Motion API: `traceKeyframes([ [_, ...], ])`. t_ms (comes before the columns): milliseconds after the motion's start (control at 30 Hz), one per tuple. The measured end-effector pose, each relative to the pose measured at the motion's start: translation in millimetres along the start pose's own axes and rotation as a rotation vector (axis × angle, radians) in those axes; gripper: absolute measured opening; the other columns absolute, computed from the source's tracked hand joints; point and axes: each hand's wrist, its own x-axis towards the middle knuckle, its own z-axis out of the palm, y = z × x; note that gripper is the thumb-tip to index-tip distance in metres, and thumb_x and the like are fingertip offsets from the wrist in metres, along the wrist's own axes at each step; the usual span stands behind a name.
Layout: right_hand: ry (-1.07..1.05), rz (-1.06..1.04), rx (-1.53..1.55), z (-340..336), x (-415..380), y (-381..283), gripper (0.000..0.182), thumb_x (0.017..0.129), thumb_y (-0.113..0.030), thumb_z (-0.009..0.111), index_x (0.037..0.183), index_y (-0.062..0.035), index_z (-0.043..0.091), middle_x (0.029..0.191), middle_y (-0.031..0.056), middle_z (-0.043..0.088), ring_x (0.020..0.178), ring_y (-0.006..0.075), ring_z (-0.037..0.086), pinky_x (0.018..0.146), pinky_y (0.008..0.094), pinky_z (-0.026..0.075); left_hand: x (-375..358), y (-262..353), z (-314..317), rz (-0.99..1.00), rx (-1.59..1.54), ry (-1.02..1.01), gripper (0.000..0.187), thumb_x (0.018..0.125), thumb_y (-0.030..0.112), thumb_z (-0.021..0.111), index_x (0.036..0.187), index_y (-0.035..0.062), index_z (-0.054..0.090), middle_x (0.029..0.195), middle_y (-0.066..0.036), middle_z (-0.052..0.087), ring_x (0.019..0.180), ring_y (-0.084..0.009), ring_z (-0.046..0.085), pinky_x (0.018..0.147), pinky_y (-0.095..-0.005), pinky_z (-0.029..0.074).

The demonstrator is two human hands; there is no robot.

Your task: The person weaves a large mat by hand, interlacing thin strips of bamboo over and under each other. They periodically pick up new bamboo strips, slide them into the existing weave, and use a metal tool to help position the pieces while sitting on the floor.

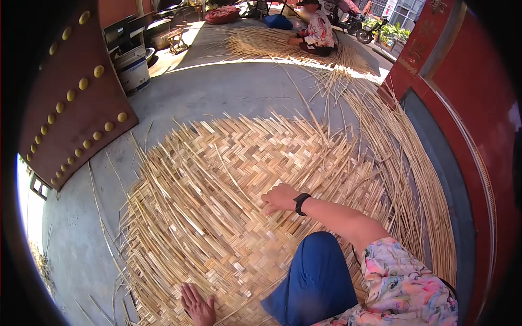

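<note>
A large woven reed mat [266, 163] lies on the floor before me, in a zigzag pattern. Long loose reed strips [185, 201] run across its left part. My right hand [280, 198], with a black band on the wrist, is over the middle of the mat. Its fingers curl down onto a reed strip at the edge of the loose strips; the fingertips are partly hidden. Near the bottom edge, my left hand [198, 304] lies flat on the mat's lower left with its fingers stretched out. My blue-trousered knee [321, 271] is on the mat's near side.
Long reeds [402, 163] lie along the right, beside a red door frame [462, 81]. A studded door [81, 108] and a white bucket [132, 70] stand at left. Farther back, another person [318, 32] sits by more reeds [255, 43].
</note>
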Motion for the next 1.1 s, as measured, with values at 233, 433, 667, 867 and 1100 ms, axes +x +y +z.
traceKeyframes([
  [233, -0.198, 0.106, -0.583, -74, -59, 84, 0.022, 0.088, -0.033, 0.071, 0.105, -0.0202, 0.075, 0.101, 0.0045, 0.075, 0.100, 0.0267, 0.070, 0.093, 0.0422, 0.045, -3, 7, -7, -0.014, -0.075, -0.013, 0.092, 0.097, 0.052, 0.055, 0.161, -0.0015, 0.017, 0.169, -0.024, 0.013, 0.158, -0.0393, 0.008, 0.125, -0.0529, 0.008],
  [433, -0.154, 0.196, -0.833, -106, -129, 118, 0.018, 0.091, -0.019, 0.064, 0.102, -0.0224, 0.078, 0.098, 0.0006, 0.075, 0.111, 0.0236, 0.064, 0.094, 0.0425, 0.043, -16, -2, -36, 0.162, -0.084, 0.135, 0.074, 0.092, 0.026, 0.071, 0.154, 0.0033, 0.038, 0.161, -0.022, 0.034, 0.147, -0.0377, 0.034, 0.117, -0.0496, 0.029],
  [667, 0.019, 0.078, -0.593, -119, -218, 140, 0.010, 0.090, -0.020, 0.062, 0.088, -0.0188, 0.072, 0.081, 0.0093, 0.072, 0.087, 0.0324, 0.069, 0.091, 0.0445, 0.047, -66, -53, -148, 0.195, -0.041, 0.413, 0.071, 0.092, 0.013, 0.073, 0.156, 0.0144, 0.042, 0.162, -0.021, 0.035, 0.146, -0.0413, 0.037, 0.116, -0.0482, 0.036],
  [867, 0.220, 0.000, -0.270, -122, -270, 108, 0.018, 0.086, -0.030, 0.066, 0.092, -0.0132, 0.068, 0.080, 0.0125, 0.070, 0.081, 0.0358, 0.069, 0.070, 0.0501, 0.052, -121, -94, -315, 0.098, -0.193, 0.560, 0.047, 0.098, 0.006, 0.064, 0.144, 0.0052, 0.055, 0.134, -0.014, 0.065, 0.111, -0.0259, 0.066, 0.088, -0.0330, 0.052],
  [1100, 0.020, 0.113, -0.118, -149, -330, 92, 0.024, 0.084, -0.031, 0.065, 0.095, -0.0102, 0.071, 0.086, 0.0099, 0.072, 0.087, 0.0313, 0.069, 0.083, 0.0450, 0.050, -136, 24, -487, 0.137, -0.307, 0.544, 0.030, 0.097, 0.008, 0.057, 0.123, -0.0069, 0.063, 0.111, -0.014, 0.069, 0.104, -0.0206, 0.063, 0.096, -0.0329, 0.048],
])
